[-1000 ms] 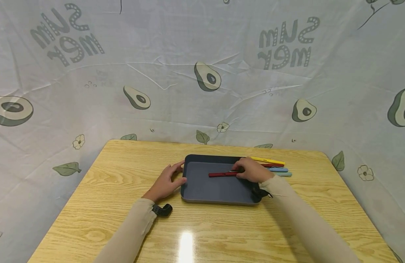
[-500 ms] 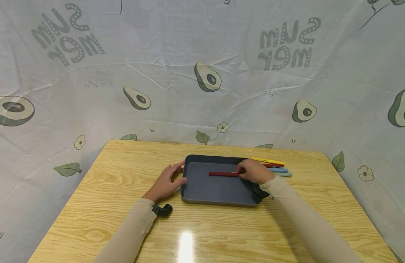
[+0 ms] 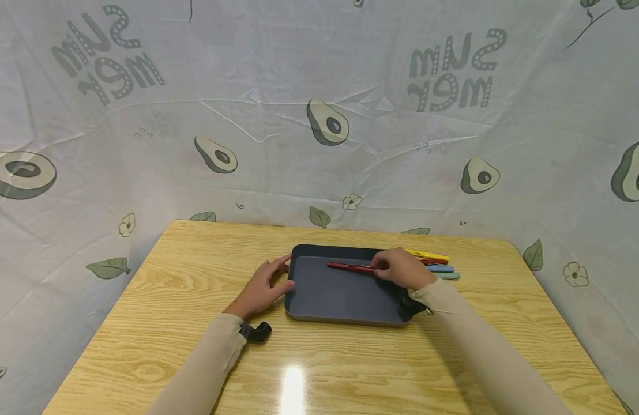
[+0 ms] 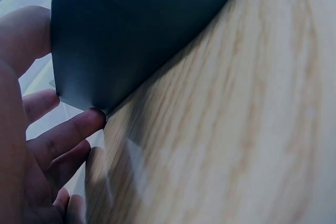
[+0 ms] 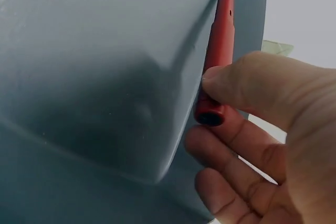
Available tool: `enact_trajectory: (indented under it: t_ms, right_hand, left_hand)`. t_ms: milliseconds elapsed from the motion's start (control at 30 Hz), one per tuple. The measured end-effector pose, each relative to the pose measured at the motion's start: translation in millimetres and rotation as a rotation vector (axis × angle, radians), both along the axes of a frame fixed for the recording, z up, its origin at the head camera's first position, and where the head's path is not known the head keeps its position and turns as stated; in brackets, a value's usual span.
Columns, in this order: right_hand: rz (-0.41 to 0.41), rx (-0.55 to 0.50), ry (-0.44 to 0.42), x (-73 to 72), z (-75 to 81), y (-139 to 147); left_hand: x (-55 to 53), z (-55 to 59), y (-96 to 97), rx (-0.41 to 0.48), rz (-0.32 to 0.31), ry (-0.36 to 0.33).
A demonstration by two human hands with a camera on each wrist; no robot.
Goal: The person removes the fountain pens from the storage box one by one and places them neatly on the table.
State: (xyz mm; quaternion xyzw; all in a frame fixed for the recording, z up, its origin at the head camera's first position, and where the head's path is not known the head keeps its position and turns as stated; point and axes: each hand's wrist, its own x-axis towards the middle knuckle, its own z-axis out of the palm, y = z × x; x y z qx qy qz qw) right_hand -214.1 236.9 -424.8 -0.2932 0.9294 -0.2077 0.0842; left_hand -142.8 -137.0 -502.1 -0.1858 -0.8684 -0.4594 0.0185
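A dark grey rectangular tray [image 3: 340, 300] lies on the wooden table in the head view. My right hand [image 3: 402, 268] reaches over its right side and pinches a red pen [image 3: 349, 267] between thumb and fingers. In the right wrist view the red pen [image 5: 220, 51] lies along the tray's far wall, its near end by my thumb. My left hand [image 3: 263, 288] touches the tray's left side with fingers and thumb spread. Seen from the left wrist, its fingertips [image 4: 93, 118] rest against the tray's outer wall [image 4: 126, 24].
Right of the tray several pens lie on the table, partly hidden by my right hand: a yellow pen [image 3: 428, 255], another red pen [image 3: 436, 262], a blue pen [image 3: 440, 268] and a pale green pen [image 3: 449, 276]. A patterned cloth [image 3: 278, 173] hangs behind the table.
My right hand has shifted the red pen towards the tray's far wall, and the pen now slants slightly. The left hand and the tray have stayed nearly still.
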Motion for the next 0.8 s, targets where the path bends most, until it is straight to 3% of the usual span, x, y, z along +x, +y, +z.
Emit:
enact_trajectory:
  t_ms: [500, 800]
  right_hand:
    - [-0.016, -0.158, -0.088, -1.3, 5.0, 14]
    - [-0.031, -0.197, -0.062, 0.3, 8.3, 22]
  left_hand:
    - [1.2, 3.4, 0.9, -0.01, -0.006, 0.004]
    - [2.2, 2.7, 0.6, -0.009, -0.012, 0.01]
